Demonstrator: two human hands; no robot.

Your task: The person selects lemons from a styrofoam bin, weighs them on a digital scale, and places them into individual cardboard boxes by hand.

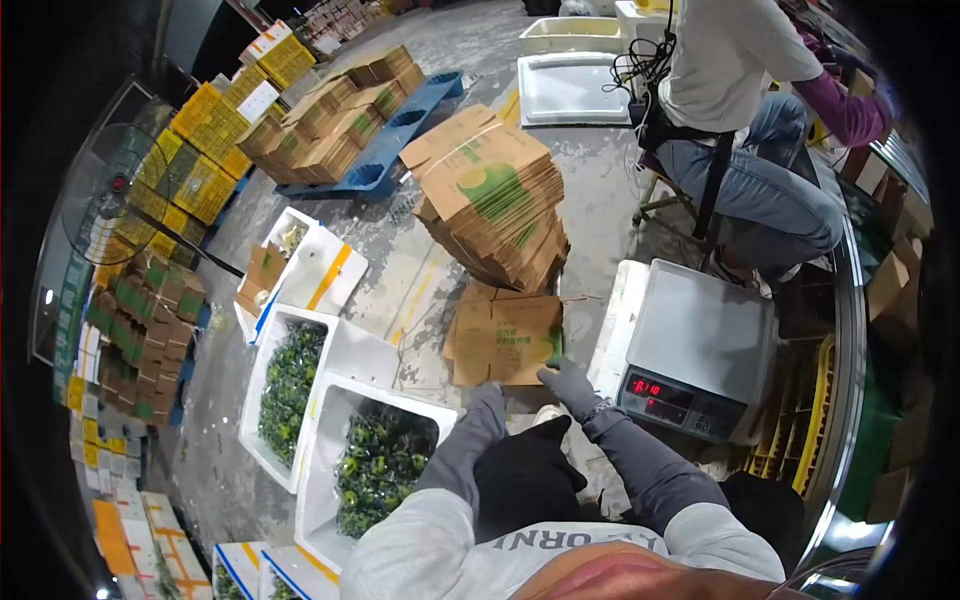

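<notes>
A small brown cardboard carton [507, 335] with green print is in front of me, at the foot of a tall stack of flat cartons. At its lower left corner, my left hand [488, 396] in a grey glove grips the near edge. My right hand [570, 388], also gloved in grey, is closed at the lower right corner of the same carton. Both sets of fingertips are partly hidden. Just to the right is a digital scale [705, 320] with red figures lit on its display.
The stack of flat cartons [490, 180] leans beyond my hands. Foam boxes [312, 480] of green, plastic-wrapped produce stand on the left. A blue pallet [410, 118] bears more cardboard. A seated person [740, 130] is at the upper right, beside a metal-edged conveyor [850, 300].
</notes>
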